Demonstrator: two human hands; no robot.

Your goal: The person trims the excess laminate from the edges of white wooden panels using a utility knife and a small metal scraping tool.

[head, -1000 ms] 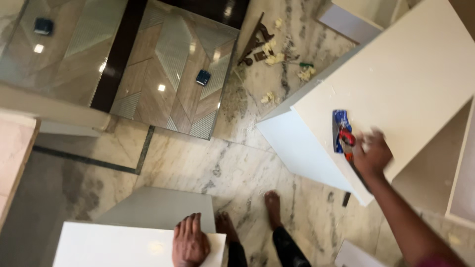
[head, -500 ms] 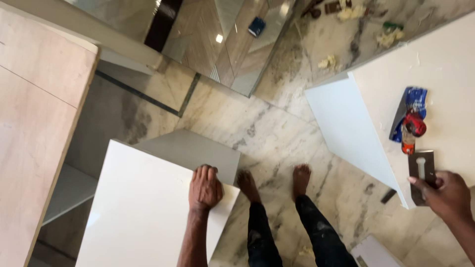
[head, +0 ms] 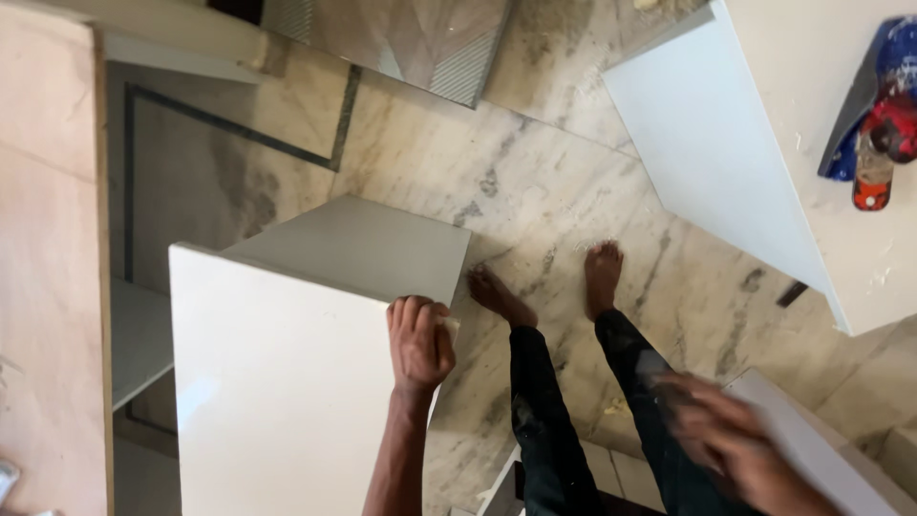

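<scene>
My left hand is clenched over the top right corner of a large white panel that stands in front of me. My right hand is blurred, low at the right, against the edge of a smaller white board. Whether it holds anything cannot be made out. My two bare feet stand on the marble floor between the two hands, with my dark trousers below them.
A grey panel lies behind the white panel. A big white board fills the upper right, with a blue and red tool on it. A pale wood panel runs down the left edge. Patterned tiles lean at the top.
The view has swung down and to the left. My right hand has come off the big white board and dropped to the lower right. My left hand stays on the white panel's corner.
</scene>
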